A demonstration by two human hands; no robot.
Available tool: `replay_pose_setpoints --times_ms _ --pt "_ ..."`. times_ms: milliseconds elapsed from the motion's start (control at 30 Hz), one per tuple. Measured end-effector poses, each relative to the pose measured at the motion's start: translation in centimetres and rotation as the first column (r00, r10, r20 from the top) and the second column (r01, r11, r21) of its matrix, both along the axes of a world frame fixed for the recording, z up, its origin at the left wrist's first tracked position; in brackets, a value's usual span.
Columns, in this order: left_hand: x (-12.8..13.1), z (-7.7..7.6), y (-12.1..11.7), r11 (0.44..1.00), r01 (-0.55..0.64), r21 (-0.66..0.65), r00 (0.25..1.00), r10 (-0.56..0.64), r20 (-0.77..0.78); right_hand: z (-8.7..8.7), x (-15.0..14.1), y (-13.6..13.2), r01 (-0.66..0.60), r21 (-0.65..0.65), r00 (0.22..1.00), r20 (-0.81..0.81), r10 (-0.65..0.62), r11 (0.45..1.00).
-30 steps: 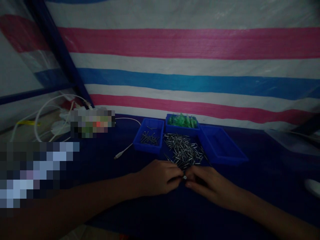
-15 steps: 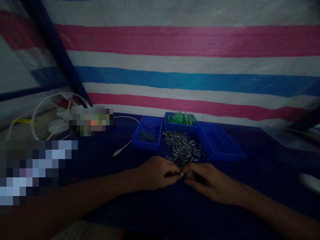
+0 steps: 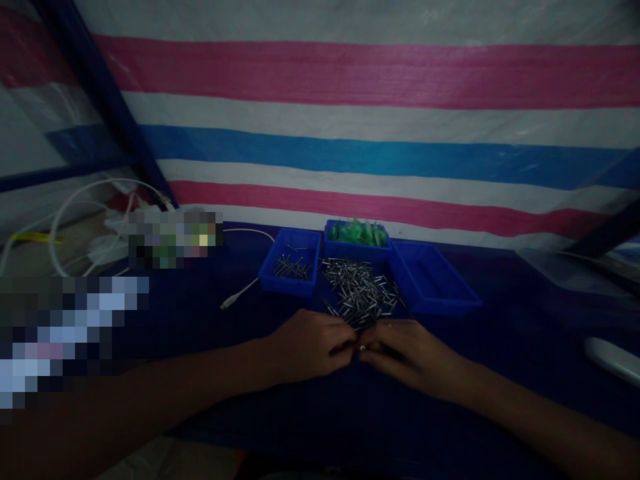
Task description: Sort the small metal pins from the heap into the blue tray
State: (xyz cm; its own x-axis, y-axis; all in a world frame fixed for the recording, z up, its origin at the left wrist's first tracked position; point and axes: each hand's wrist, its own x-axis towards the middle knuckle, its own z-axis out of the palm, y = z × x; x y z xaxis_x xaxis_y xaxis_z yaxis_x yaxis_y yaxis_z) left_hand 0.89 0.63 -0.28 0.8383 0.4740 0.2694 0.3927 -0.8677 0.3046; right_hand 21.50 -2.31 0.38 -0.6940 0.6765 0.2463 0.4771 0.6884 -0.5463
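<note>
In front of the pile, my two hands meet at the fingertips, low over the table. My right hand (image 3: 410, 353) is closed in a pinch on a small metal rivet (image 3: 363, 348), whose bright round end shows between thumb and finger. My left hand (image 3: 310, 343) is also pinched, its fingertips almost touching the right ones; what lies in them is hidden. Just beyond is a loose heap of slim metal rivets (image 3: 360, 287), silver and dark. A blue bin (image 3: 287, 285) at the left holds several similar pieces.
Green plastic packets (image 3: 357, 232) fill a blue bin (image 3: 357, 252) at the back. Another blue bin (image 3: 445, 307) sits right of the heap. A white cable (image 3: 240, 293) lies left, and a white object (image 3: 610, 357) lies far right. Striped sheeting (image 3: 380, 157) hangs behind the blue table (image 3: 325, 407).
The view has shifted slightly, so everything sits a little further left and higher. Both hands stay together; the rivet's bright end looks smaller and sits closer in against my right fingertips.
</note>
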Motion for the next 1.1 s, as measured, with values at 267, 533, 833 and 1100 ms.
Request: replay_pose_setpoints --times_ms 267,533,833,1100 --pt "-0.5 0.3 0.4 0.990 -0.034 0.135 0.998 0.025 0.065 0.0 0.2 0.5 0.069 0.049 0.991 0.115 -0.075 0.996" --pt "-0.7 0.6 -0.4 0.943 0.021 0.333 1.000 -0.023 0.003 -0.1 0.1 0.2 0.011 0.128 0.987 0.156 -0.031 0.992" --pt "-0.5 0.2 -0.6 0.970 0.037 0.242 0.998 -0.022 -0.065 0.7 0.1 -0.2 -0.015 0.072 1.000 0.021 0.013 0.997" --pt "-2.9 3.9 2.4 0.827 -0.339 0.448 0.897 0.428 -0.110 0.6 0.5 0.3 0.058 0.093 0.990 0.121 -0.069 0.994"
